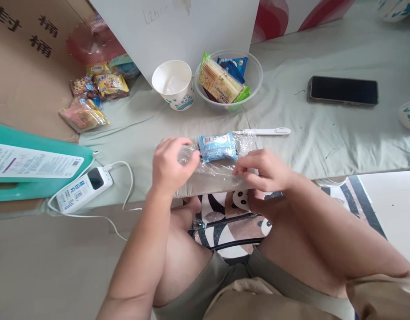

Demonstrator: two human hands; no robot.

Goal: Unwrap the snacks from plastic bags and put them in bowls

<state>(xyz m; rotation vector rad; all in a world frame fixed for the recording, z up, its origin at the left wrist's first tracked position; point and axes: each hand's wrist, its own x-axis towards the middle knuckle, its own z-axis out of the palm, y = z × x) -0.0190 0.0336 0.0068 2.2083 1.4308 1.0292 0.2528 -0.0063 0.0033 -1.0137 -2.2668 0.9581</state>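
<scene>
One crinkly blue packet (218,147) lying on one clear plastic sheet (205,167), between two hands; left hand (173,165) open, curved, right hand (262,169) half-curled at sheet, grip unclear; one ribbed-rim paper cup (175,84), whitish something inside; one round translucent bowl (255,80), biscuit pack (221,81) plus blue wrappers (234,69) inside

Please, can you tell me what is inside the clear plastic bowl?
In the bowl, a biscuit packet with green ends lies in front, partly covering dark blue wrappers. What is underneath them is mostly hidden; I cannot tell how many packets there are.
</scene>
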